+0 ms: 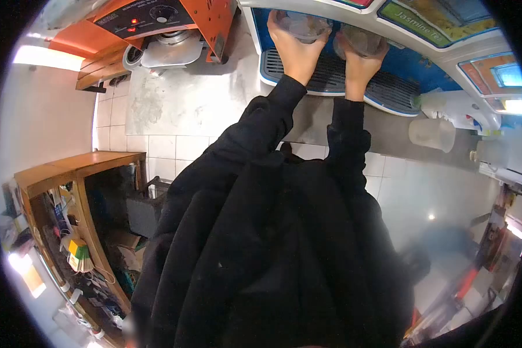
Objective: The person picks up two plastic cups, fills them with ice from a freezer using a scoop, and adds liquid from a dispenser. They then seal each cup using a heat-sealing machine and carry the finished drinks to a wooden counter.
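Observation:
My left hand (296, 55) is wrapped round a clear plastic cup (305, 28) with what looks like ice in it. A second clear cup (365, 42), cloudy inside, is in the grip of my right hand (362, 65). Both cups are side by side in the blue bay of a drink dispenser (446, 35), over its dark slotted drip trays (326, 74). Whether the cups touch anything above them is hidden at the top edge.
An orange machine (214, 29) with a dial panel stands on the metal counter (174, 104) to the left. A translucent plastic jug (432, 134) is at the counter's right. A wooden cabinet (81, 168) holding assorted items stands at lower left.

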### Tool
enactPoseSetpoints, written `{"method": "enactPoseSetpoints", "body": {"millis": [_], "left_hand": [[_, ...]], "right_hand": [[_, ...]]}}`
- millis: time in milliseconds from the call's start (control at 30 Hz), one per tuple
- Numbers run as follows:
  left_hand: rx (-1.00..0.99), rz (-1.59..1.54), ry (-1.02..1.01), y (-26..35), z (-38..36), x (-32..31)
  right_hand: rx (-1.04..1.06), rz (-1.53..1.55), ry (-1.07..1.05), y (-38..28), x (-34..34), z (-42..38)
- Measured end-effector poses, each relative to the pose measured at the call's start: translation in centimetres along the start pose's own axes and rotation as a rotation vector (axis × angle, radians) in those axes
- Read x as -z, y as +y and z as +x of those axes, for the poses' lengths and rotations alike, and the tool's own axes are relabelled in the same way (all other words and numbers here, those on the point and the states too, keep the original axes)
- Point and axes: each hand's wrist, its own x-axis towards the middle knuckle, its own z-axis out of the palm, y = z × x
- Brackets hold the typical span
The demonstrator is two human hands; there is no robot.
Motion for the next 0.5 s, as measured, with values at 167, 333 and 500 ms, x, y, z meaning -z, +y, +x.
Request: {"method": "enactPoseSetpoints", "body": {"millis": [167,333,500], "left_hand": [[0.127,-0.076,-0.007,2.2,-0.1,1.1],[0.157,-0.024,-0.018,1.2,-0.6,1.1],[0.098,-0.002,0.013,1.1,-0.7,1.0]], "right_hand": [[0.043,-0.077,-0.071,0.1,0.7,0.1],[0.062,-0.037,-0.066,-0.4,0.8,-0.1],[0.103,-0.037,-0.046,-0.1,1.0,0.2]]}}
